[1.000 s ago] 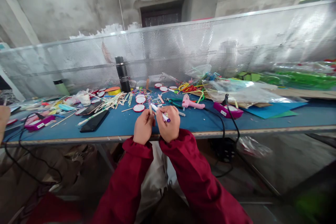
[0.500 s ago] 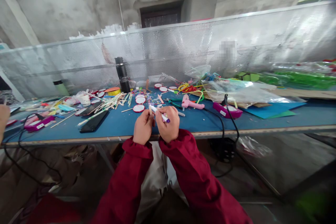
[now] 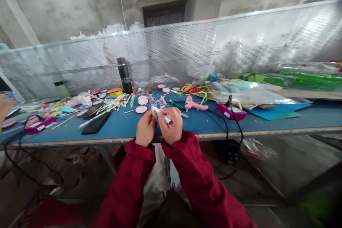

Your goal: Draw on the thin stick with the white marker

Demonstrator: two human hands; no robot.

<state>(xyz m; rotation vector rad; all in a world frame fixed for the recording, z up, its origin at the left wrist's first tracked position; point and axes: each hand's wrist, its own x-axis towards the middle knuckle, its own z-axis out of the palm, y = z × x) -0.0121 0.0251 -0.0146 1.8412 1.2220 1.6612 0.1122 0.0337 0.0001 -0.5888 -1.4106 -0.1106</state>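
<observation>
Over the front edge of the blue-topped table [image 3: 123, 128], my left hand [image 3: 145, 128] is closed on a small wooden craft stick [image 3: 153, 112], mostly hidden by the fingers. Beside it, my right hand [image 3: 172, 126] grips a white marker pen with a purple end [image 3: 167, 119]. The marker's tip points at the stick; whether they touch I cannot tell. Just beyond my hands lie round white discs with red rims [image 3: 141, 109]. A pink glue gun [image 3: 195, 104] rests to the right, next to green-handled pliers [image 3: 177, 104].
A black phone [image 3: 96, 124], a heap of wooden sticks [image 3: 117, 102] and a black bottle [image 3: 124, 75] stand left of my hands. Purple devices [image 3: 232, 111] with black cables sit on both sides. Another person's hand [image 3: 5, 106] shows at the far left. A perforated screen [image 3: 173, 50] borders the back.
My hands, the stick and the marker look almost unmoved. At the far left, the other person's hand has risen and come further into view.
</observation>
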